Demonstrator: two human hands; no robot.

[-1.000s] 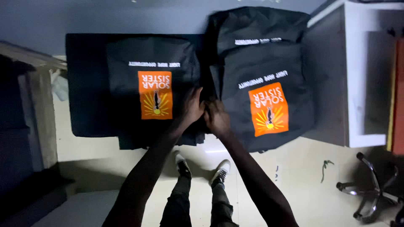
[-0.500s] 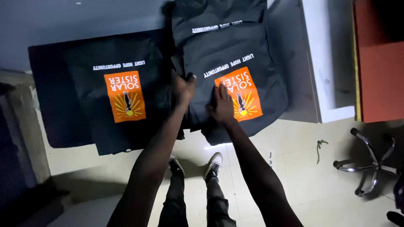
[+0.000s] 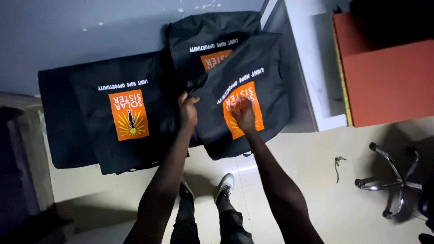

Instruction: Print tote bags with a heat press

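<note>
Three black fabric bags with orange square patches lie on a table. My left hand (image 3: 187, 110) grips the upper left edge of the right-hand bag (image 3: 266, 68), between it and the left bag (image 3: 113, 81). My right hand (image 3: 244, 114) rests flat on that right-hand bag's orange patch (image 3: 242, 110), fingers spread. A third bag (image 3: 212, 34) lies behind, partly under the right-hand one, with only part of its patch showing.
A white cabinet edge (image 3: 312, 63) and an orange-red panel (image 3: 389, 77) stand to the right. A swivel chair base (image 3: 391, 180) sits on the tiled floor at lower right. My legs and shoes (image 3: 205, 194) are below. A cardboard box (image 3: 27, 153) stands at left.
My view has shifted so the bags sit further left. My right hand has moved onto the orange patch of the right-hand bag, and my left hand has closed on that bag's edge.
</note>
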